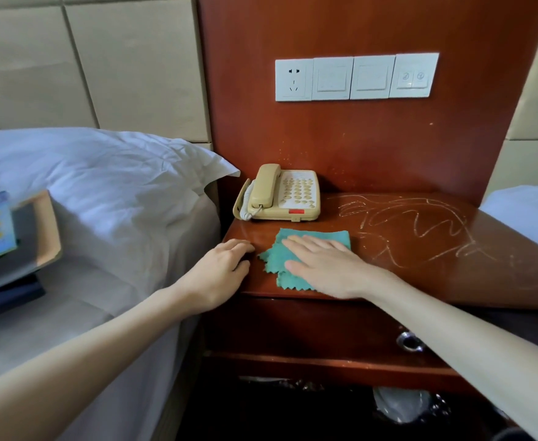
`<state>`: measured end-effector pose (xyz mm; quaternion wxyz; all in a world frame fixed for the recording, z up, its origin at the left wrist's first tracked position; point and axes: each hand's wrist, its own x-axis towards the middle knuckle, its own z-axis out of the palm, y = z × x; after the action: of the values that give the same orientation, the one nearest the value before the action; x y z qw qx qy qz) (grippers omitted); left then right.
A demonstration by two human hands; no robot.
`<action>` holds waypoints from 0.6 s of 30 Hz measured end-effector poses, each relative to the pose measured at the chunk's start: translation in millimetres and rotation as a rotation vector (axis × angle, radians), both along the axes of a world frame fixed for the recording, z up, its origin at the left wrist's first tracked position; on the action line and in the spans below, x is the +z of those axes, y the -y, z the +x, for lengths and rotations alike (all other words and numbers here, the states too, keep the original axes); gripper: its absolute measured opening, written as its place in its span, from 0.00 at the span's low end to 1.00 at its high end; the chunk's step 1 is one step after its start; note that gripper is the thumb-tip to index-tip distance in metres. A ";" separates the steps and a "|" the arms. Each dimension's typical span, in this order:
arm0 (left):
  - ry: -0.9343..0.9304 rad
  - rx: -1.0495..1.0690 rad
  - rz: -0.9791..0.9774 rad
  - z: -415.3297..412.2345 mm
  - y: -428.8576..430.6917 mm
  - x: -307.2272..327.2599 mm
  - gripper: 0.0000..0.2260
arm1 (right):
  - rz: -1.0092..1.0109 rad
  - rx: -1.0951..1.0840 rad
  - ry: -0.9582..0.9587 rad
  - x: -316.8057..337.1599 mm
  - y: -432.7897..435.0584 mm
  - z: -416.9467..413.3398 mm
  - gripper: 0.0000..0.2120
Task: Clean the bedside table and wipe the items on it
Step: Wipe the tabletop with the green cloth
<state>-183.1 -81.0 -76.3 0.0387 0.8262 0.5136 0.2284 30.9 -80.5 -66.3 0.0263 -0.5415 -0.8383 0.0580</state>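
Note:
The reddish wooden bedside table (414, 275) carries pale chalky scribbles (420, 227) across its right half. A teal cloth (280, 253) with zigzag edges lies near the front left of the top. My right hand (321, 265) lies flat on it, fingers stretched and pointing left. My left hand (223, 265) rests on the table's front left corner, fingers curled down onto the wood, holding nothing. A beige push-button telephone (280, 194) with its handset on the cradle stands at the back left, behind the cloth.
A bed with white sheets and a pillow (102, 173) adjoins on the left, with a tray and booklets (10, 237) on it. Another bed (528, 211) is at the right. Wall sockets and switches (357, 78) sit above. A drawer with a metal handle (409, 342) is below.

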 end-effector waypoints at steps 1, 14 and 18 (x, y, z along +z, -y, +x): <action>0.005 -0.003 -0.006 -1.6 -0.4 -0.2 0.17 | 0.010 0.036 0.000 -0.8 8.3 -5.8 0.28; -0.031 -0.005 0.000 -15.6 6.0 -2.9 0.18 | 0.315 0.145 0.121 -18.1 53.0 -0.9 0.33; -0.035 0.018 0.010 -14.3 8.8 -3.2 0.18 | 0.242 0.094 0.095 -14.3 59.9 38.3 0.34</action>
<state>-197.3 -89.8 -79.5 0.0237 0.8256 0.5203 0.2169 69.3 -140.4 -80.6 0.0488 -0.4966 -0.8639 -0.0683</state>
